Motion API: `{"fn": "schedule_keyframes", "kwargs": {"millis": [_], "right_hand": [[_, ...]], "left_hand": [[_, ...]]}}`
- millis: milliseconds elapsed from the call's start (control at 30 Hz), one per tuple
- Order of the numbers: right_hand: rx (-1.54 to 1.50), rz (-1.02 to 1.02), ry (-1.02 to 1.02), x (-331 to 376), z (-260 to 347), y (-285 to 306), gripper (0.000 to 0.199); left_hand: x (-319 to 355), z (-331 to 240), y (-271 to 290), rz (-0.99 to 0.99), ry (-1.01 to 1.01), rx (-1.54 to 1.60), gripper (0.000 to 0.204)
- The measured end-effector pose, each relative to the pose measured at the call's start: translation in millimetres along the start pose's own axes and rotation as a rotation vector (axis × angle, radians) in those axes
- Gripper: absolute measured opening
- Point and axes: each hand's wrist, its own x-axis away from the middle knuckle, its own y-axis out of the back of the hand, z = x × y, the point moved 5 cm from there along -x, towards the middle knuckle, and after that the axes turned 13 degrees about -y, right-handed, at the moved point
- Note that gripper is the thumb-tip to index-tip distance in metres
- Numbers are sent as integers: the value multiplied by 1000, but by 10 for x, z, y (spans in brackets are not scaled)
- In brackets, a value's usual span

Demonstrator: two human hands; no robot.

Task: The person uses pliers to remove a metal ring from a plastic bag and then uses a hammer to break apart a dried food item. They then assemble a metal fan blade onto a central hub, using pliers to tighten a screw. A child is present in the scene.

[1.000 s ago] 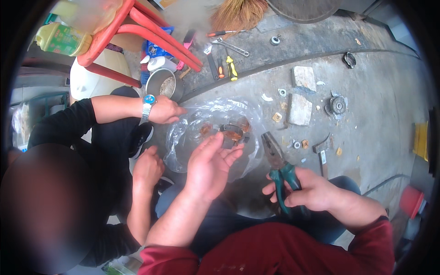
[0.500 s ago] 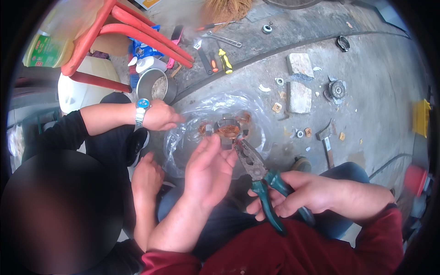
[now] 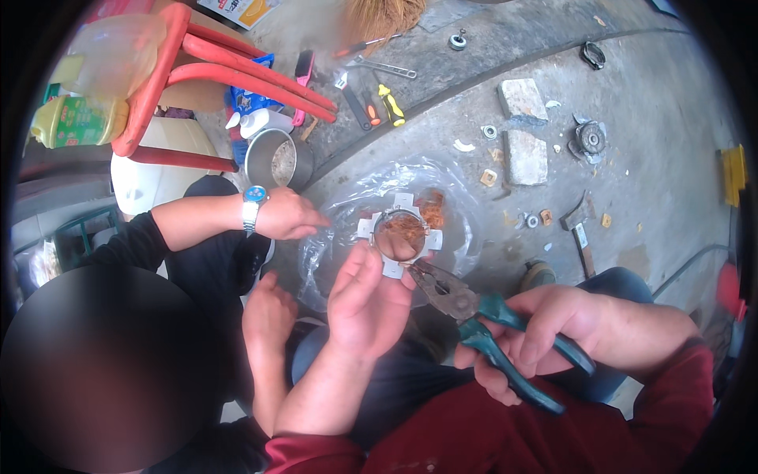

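Left hand (image 3: 367,306) gripping near side of tabbed ring (image 3: 393,269); pliers (image 3: 455,301) alongside.

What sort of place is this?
Perhaps an improvised workshop: a hammer and a wrench lie about on the rough floor, and the right hand holds pliers.

Lettered green label (image 3: 81,118) on yellow jug (image 3: 49,124) at red stool's (image 3: 152,79) edge; dark lettering (image 3: 229,6) on white-and-orange sheet (image 3: 248,13) beyond stool's legs.

Metal ring (image 3: 433,239) looks smooth, plier grips (image 3: 479,338) glossy plast., bag (image 3: 460,205) shiny plast.
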Motion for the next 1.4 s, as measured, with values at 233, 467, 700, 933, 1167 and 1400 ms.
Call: {"fn": "schedule_keyframes", "kwargs": {"millis": [233, 467, 700, 933, 1167, 1400], "right_hand": [[486, -333, 76, 144, -22, -114, 46], [832, -555, 167, 161, 53, -114, 42], [701, -734, 88, -30, 268, 190, 39], [449, -245, -43, -151, 141, -53, 61], [288, -72, -48, -194, 47, -105, 54], [39, 235, -89, -200, -9, -94, 43]], "left_hand": [[50, -67, 56, -83, -188, -104, 17], [67, -280, 105, -121, -273, -59, 21], [98, -238, 63, -231, -111, 208, 32], [156, -197, 124, -294, -98, 64, 34], [185, -88, -3, -236, -6, 86, 30], [176, -88, 20, -95, -38, 147, 24]]}}
